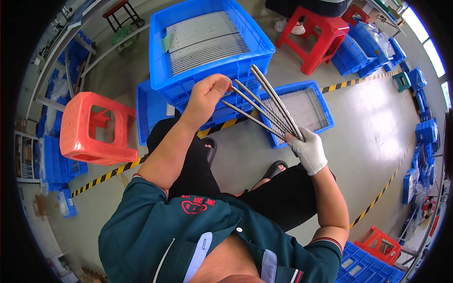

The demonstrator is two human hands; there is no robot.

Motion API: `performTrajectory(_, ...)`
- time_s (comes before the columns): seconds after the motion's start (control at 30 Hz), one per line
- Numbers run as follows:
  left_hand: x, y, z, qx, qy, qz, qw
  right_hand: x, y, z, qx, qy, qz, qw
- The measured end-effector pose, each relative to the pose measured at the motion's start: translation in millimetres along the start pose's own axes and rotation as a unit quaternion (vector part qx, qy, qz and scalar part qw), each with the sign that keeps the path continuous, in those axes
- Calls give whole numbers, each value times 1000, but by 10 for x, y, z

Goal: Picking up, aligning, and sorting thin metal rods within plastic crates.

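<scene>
My right hand, in a white glove with bare fingertips showing, is closed around one end of several thin metal rods. The rods fan out up and to the left, apart at their far ends. My bare left hand is closed in a pinch at the tip of one of these rods; its fingertips are partly hidden. Past the left hand, a big blue crate on top of a stack holds rows of similar rods. Beneath the fanned rods, a lower blue crate on the floor holds more rows.
An orange-red stool stands at the left, a red stool at the far right near another person's feet. Black-and-yellow tape crosses the floor. Blue crates line the right side; another blue crate is lower right.
</scene>
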State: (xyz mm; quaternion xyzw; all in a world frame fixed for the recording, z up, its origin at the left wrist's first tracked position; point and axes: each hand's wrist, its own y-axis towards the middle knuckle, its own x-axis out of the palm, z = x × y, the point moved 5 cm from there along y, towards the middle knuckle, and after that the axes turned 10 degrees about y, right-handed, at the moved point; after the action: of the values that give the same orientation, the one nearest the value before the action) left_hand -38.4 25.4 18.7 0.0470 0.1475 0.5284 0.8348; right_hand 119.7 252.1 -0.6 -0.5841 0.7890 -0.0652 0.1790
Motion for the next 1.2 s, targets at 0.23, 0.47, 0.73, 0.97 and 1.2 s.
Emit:
performTrajectory(0.23,72,-7,-16,-59,-74,-42,995,20,-29,-34,-57,-85,5,995)
performTrajectory(0.47,51,31,-178,-35,3,-42,998,18,-179,-304,-206,-348,124,906)
performTrajectory(0.73,99,70,-49,-59,-49,-65,995,-2,-30,-43,-113,-181,47,976)
performTrajectory(0.97,-10,109,-99,-79,-98,-54,991,100,-136,61,77,106,-140,982)
performTrajectory(1.2,53,62,-70,-71,-102,-112,986,197,-205,67,126,134,-177,967)
